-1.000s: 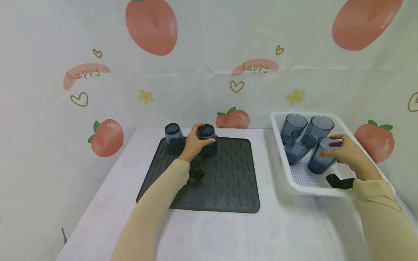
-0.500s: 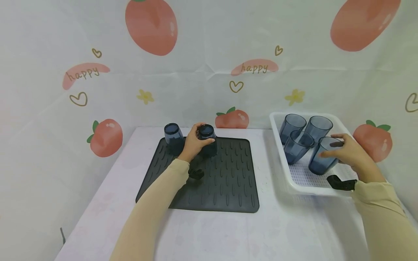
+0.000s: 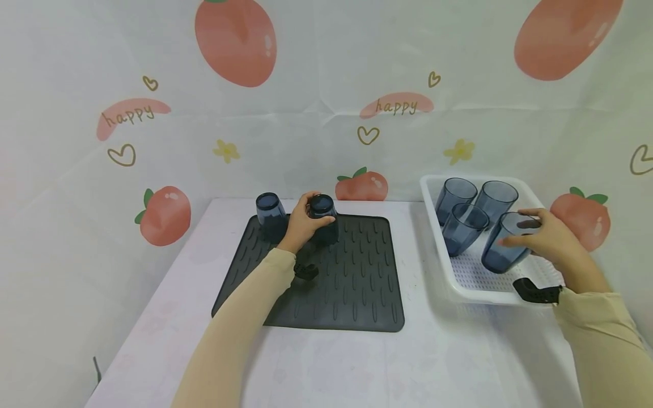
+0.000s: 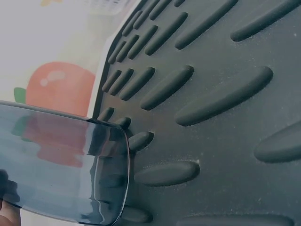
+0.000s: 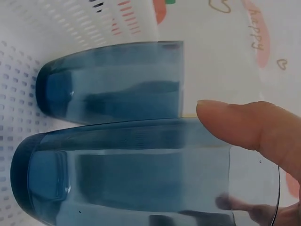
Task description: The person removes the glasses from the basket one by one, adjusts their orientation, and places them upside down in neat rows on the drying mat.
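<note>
My left hand (image 3: 301, 228) grips an upside-down blue-tinted drinking glass (image 3: 323, 205) on the black ridged mat (image 3: 352, 283). In the left wrist view that glass (image 4: 56, 160) has its rim down at the mat. Beside it, on the left, stands another inverted glass (image 3: 272, 218). Over at the right, my right hand (image 3: 558, 246) holds a matching glass (image 3: 500, 255) near its rim, thumb on one side and fingers on the other. It is mouth up and tilted in the white basket (image 3: 449, 277). The right wrist view shows my thumb (image 5: 244, 122) on this glass (image 5: 127, 179).
Three more glasses stand mouth up in the basket: one at the back left (image 3: 456, 198), one at the back right (image 3: 497, 195) and one in front (image 3: 461, 232). A white wall sheet (image 3: 306, 147) with fruit prints rises behind the table (image 3: 326, 368).
My right hand and the glass in it have shifted slightly to the right, and the glass leans a little more. The left hand and its glass keep their place.
</note>
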Available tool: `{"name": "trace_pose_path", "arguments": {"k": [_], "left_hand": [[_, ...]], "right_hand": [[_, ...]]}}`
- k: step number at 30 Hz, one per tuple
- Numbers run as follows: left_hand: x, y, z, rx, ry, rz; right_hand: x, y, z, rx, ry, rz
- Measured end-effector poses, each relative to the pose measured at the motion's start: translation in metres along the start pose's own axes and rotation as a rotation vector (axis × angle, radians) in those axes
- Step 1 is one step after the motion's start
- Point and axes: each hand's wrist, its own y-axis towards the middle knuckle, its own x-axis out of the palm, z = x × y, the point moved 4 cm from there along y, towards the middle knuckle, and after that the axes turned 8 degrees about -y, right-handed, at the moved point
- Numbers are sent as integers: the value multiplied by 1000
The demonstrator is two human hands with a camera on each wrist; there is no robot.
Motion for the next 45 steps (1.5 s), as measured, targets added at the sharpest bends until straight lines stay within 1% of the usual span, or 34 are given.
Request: {"name": "trace_pose_path", "arguments": {"k": [1,3,8,10,14,16,19,22,25,27,31,36,41,45], "left_hand": [[0,0,0,1,-1,-1],[1,-3,8,-14,-12,-15],[0,-3,8,-17,-2,-18],[0,-1,5,-9,3,-14],[2,-11,24,-34,-4,-29],[3,-14,31,-38,-14,-34],[3,-12,27,-34,-25,-32],[1,-6,15,-32,-33,-18],[0,-2,4,-23,-14,-1],[0,0,0,-10,4,4],[1,0,-1,4,6,4],[1,-1,0,0,-2,1],[0,0,0,-8,7,3],[0,-1,1,-13,17,8]], "right_hand": [[-1,-1,-2,0,-1,3],[-3,-4,-4,0,-1,11],[-7,-10,-8,10,6,35],[-7,-12,-8,15,8,46],[-9,-16,-10,26,6,67],[-10,-20,-12,27,17,74],[-11,-25,-17,27,15,87],[-14,-30,-22,19,20,99],[-15,-33,-26,17,29,107],[-15,-34,-27,20,31,115],[-16,-35,-25,25,31,132],[-18,-36,-23,12,35,163],[-20,-43,-29,-8,72,207],[-20,-47,-35,-16,99,208]]}}
